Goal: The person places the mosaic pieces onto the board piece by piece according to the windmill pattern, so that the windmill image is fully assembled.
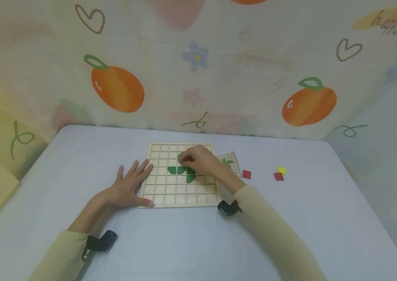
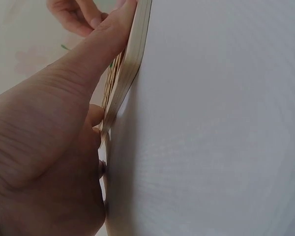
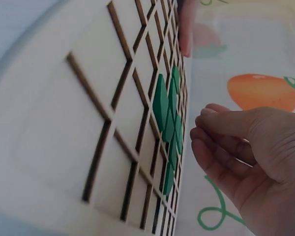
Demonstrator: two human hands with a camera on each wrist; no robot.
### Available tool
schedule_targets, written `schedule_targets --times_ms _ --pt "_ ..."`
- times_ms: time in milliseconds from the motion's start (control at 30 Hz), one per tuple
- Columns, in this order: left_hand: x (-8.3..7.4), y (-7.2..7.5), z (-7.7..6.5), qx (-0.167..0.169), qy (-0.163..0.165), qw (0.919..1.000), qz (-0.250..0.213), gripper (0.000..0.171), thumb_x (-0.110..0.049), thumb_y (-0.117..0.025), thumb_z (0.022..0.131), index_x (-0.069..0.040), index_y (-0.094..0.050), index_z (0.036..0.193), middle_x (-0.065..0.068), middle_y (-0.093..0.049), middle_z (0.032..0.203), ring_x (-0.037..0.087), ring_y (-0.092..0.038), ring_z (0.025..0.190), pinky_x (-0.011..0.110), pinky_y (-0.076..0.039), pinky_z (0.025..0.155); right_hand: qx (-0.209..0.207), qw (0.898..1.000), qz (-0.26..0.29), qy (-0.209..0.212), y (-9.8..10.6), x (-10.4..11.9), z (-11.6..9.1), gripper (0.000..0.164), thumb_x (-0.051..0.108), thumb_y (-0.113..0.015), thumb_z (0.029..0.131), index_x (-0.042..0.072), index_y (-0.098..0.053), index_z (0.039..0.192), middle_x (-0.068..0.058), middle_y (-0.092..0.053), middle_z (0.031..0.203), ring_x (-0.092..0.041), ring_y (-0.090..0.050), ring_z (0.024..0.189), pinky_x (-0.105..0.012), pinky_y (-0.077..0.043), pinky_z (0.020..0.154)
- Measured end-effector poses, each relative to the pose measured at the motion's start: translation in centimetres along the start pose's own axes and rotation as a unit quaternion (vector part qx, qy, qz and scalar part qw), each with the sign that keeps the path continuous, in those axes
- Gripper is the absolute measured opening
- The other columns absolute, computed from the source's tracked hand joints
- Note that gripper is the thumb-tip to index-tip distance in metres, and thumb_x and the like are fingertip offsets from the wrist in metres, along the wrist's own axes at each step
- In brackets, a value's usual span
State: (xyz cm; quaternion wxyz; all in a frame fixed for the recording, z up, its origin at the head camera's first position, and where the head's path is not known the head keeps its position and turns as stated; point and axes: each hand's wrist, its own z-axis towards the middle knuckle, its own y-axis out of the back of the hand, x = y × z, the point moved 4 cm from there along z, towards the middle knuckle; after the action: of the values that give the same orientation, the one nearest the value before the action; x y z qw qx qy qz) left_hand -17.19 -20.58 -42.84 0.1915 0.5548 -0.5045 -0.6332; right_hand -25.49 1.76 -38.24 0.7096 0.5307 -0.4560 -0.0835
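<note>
A wooden grid board (image 1: 165, 189) lies on the white table, with several green leaf-shaped pieces (image 1: 172, 170) set in its middle cells. My left hand (image 1: 128, 189) is spread along the board's left edge, its thumb resting on the near left corner. Over the upper middle of the board is my right hand (image 1: 200, 159), its fingers curled and thumb tip against the index finger. In the right wrist view, those fingertips (image 3: 206, 113) are just off the green pieces (image 3: 160, 103), with nothing visible between them. The hand overlaps some green pieces in the head view.
A small card with a printed grid and green pattern (image 1: 233, 158) lies partly behind the right forearm. To its right are a red square (image 1: 246, 174), another red piece (image 1: 279, 177) and a yellow piece (image 1: 282, 170). A patterned curtain (image 1: 240, 78) hangs behind the table.
</note>
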Motion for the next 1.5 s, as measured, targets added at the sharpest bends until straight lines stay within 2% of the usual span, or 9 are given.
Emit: schedule_targets --times_ms 367,667,900,1233,1500 --pt "0.2 0.0 -0.1 -0.003 0.001 1.0 0.004 0.121 -0.063 -0.078 0.069 -0.004 -0.018 0.156 0.017 -0.004 0.164 0.045 0.005 0.147 0.069 0.015 0.108 -0.03 0.999 -0.001 -0.012 1.5 -2.2 -2.9 0.014 0.006 -0.066 0.093 0.004 -0.075 0.104 -0.005 -0.073 0.102 -0.016 -0.066 0.094 -0.028 -0.053 0.084" --pt "0.1 0.2 0.0 -0.002 0.001 1.0 0.003 0.121 -0.063 -0.078 0.069 -0.005 -0.018 0.156 0.016 -0.004 0.164 0.044 0.005 0.147 0.068 0.016 0.108 -0.05 0.997 0.001 -0.061 4.1 -3.9 -5.7 0.014 0.007 -0.067 0.092 0.004 -0.074 0.104 -0.002 -0.072 0.097 -0.016 -0.064 0.09 -0.031 -0.054 0.083" --pt "0.0 0.3 -0.1 -0.002 0.002 1.0 -0.004 0.121 -0.062 -0.078 0.069 -0.004 -0.018 0.156 0.017 -0.004 0.164 0.045 0.005 0.147 0.067 0.016 0.108 -0.062 0.995 -0.008 -0.083 5.0 -5.7 -7.5 0.014 0.009 -0.069 0.091 0.004 -0.075 0.103 -0.002 -0.072 0.098 -0.016 -0.064 0.087 -0.032 -0.055 0.081" --pt "0.0 0.1 -0.2 -0.004 0.0 1.0 -0.003 0.12 -0.062 -0.078 0.069 -0.004 -0.018 0.156 0.017 -0.005 0.164 0.045 0.005 0.147 0.068 0.016 0.108 -0.061 0.992 -0.027 -0.107 6.3 -7.5 -9.6 0.017 0.005 -0.07 0.089 0.002 -0.074 0.105 -0.005 -0.071 0.103 -0.019 -0.064 0.091 -0.035 -0.056 0.081" --pt "-0.1 0.0 -0.2 -0.005 0.001 1.0 -0.003 0.121 -0.062 -0.079 0.069 -0.004 -0.018 0.156 0.018 -0.005 0.164 0.046 0.005 0.147 0.068 0.016 0.108 -0.048 0.987 -0.029 -0.152 6.4 -8.8 -11.3 0.021 0.008 -0.071 0.089 0.004 -0.073 0.109 -0.008 -0.069 0.106 -0.024 -0.065 0.092 -0.035 -0.057 0.079"
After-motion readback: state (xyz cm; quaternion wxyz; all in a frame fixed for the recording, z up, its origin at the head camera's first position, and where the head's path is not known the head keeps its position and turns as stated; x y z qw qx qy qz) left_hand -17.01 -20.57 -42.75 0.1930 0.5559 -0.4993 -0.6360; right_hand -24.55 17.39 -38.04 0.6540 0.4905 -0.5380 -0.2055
